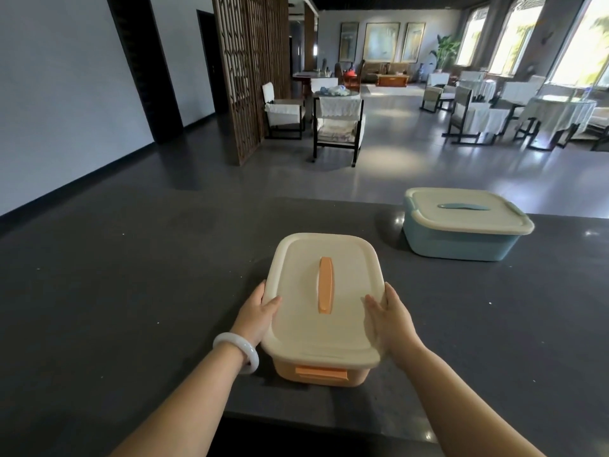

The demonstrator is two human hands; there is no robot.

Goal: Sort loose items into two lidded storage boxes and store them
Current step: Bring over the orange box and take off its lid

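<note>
Head view shows, low in the frame, your left hand (262, 313) and right hand (387, 316) gripping the two sides of the orange box (324, 367), thumbs lying on its cream lid (324, 291). It sits on the dark table (131, 291). Farther, at right of centre, the blue box (461, 235) stands closed. If your grip takes only the lid, I think it can come off and the box can drop.
</note>
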